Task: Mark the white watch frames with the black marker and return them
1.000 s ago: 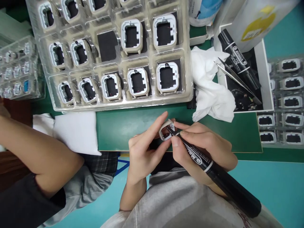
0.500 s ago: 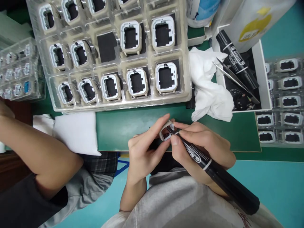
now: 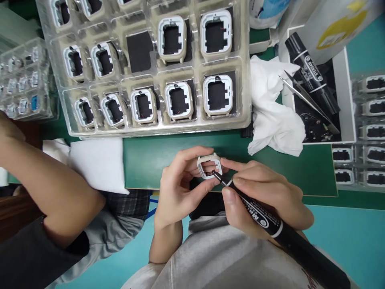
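A small beige and white watch case frame (image 3: 201, 163) is in my left hand (image 3: 180, 188), its thumb below and its fingers above and behind. Through its square opening, fingers show. My right hand (image 3: 267, 188) is closed around a black marker pen (image 3: 261, 214). The marker's dark tip is at the frame's lower right inner edge; whether it touches cannot be told. My right index finger reaches to the frame's right side. Behind both hands stands a clear plastic tray (image 3: 144, 130) with several similar frames (image 3: 218, 95) in its pockets, over black pads.
Right of the tray lie a crumpled white cloth (image 3: 275, 116) and a white box (image 3: 345, 100) holding another marker (image 3: 313, 72) and tweezers (image 3: 306, 100). A folded white cloth (image 3: 96, 164) lies left. A co-worker's arm (image 3: 57, 184) reaches in there. More trays (image 3: 357, 160) stand right.
The frame in my left hand has turned, and its opening faces up more. My right hand and the marker have shifted down and right, with the tip now lower on the frame.
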Motion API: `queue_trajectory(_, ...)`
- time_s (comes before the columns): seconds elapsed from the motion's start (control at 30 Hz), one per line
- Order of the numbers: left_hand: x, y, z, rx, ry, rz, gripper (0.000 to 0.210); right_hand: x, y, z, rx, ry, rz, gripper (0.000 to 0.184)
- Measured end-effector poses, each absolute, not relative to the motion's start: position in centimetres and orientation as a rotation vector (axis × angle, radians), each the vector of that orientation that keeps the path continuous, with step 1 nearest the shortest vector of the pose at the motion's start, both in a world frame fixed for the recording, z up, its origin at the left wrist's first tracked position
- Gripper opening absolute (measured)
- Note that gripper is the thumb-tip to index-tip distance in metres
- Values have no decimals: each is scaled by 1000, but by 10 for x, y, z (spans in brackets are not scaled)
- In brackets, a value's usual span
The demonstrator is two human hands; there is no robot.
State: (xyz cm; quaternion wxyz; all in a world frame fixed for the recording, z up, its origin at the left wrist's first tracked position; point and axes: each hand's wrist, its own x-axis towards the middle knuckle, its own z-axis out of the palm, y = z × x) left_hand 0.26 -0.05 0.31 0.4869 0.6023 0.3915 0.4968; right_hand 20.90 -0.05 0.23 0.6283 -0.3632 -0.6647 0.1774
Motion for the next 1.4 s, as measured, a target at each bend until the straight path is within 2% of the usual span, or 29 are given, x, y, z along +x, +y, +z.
queue_trajectory(0.13,3,1,1,1506,954,1251,54,208,1,-1,-805,-1534,330,14)
queue_trajectory(0.4,-1,-7,-7,1562,1059,1294,55,190,-2,-2,-891,-1432,256,16)
queue_trajectory(0.57,4,-9,-6,1621,1173,1279,45,191,0,2,-906,-1424,287,19)
queue_trajectory(0.8,12,-10,8,1583,1185,1223,60,209,-1,13,-852,-1552,445,29)
queue_trajectory(1.13,18,-14,11,1576,1264,1228,62,211,-7,5,-917,-1544,489,30)
queue_trajectory(1.27,18,-14,9,1522,1213,1278,67,205,-9,3,-952,-1372,508,23)
queue_trajectory(1.4,14,-13,6,1485,1146,1284,72,224,-7,11,-944,-1523,786,22)
